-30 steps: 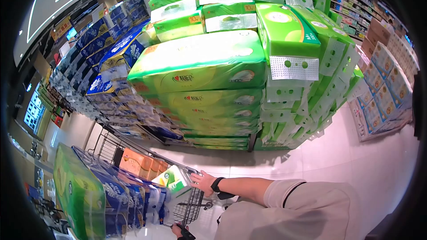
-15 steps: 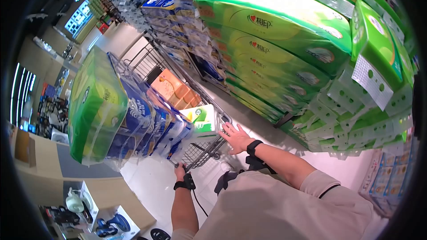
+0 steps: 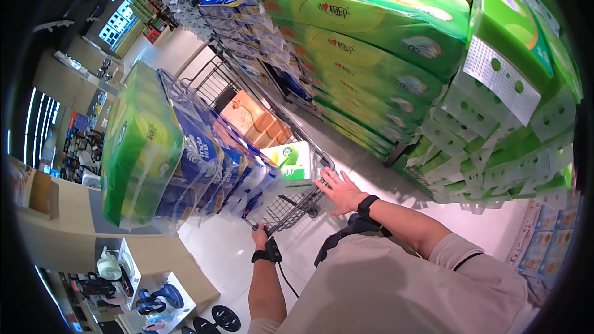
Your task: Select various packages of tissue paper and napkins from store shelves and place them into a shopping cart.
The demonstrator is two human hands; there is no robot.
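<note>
I look down at a wire shopping cart (image 3: 296,205) piled with goods. My left hand (image 3: 260,235) grips the cart's handle at its near left corner. My right hand (image 3: 337,188) rests flat, fingers spread, on the cart's near right corner, next to a small green and white pack (image 3: 291,162). A big green pack (image 3: 137,142) and blue and white paper roll packs (image 3: 213,167) lie stacked across the cart. Orange boxes (image 3: 250,120) sit deeper inside the basket. Both wrists wear black bands.
A tall stack of green tissue packs (image 3: 377,43) stands on a pallet right of the cart. Blue and white packs (image 3: 247,0) line the aisle beyond. A counter (image 3: 68,210) and small appliances (image 3: 148,300) stand at left. Pale floor (image 3: 223,253) lies below.
The view swung from the green stack down and left onto the cart. My right hand shifted slightly along the cart's right corner; my left hand stayed on the handle.
</note>
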